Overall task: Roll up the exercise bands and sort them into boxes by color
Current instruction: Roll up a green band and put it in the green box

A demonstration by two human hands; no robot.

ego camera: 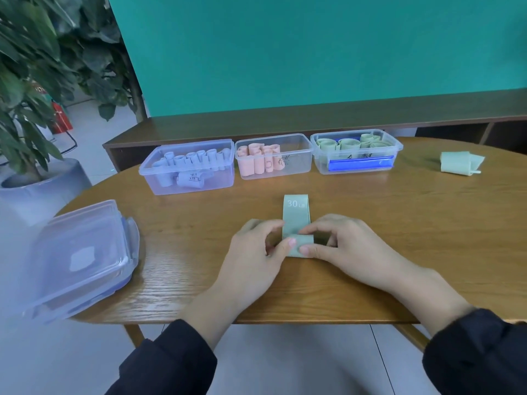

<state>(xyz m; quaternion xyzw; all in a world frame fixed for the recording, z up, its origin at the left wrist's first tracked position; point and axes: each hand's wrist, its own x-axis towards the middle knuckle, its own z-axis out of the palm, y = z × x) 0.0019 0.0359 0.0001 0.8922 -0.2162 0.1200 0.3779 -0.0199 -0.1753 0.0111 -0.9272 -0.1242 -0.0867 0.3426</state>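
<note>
Both hands, left hand (258,246) and right hand (339,246), are pinching the rolled near end of the green band (296,216) lying mid-table (399,252), and it looks soft, light and springy, so I'd keep thumbs on the roll or it'll probably uncurl.

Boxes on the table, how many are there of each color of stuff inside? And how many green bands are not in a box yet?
Box with purple rolls: 1
Box with pink rolls: 1
Box with green rolls: 1
Green bands outside a box: 2, one being rolled, one at the right
Total: 3 boxes, 2 loose bands
</note>
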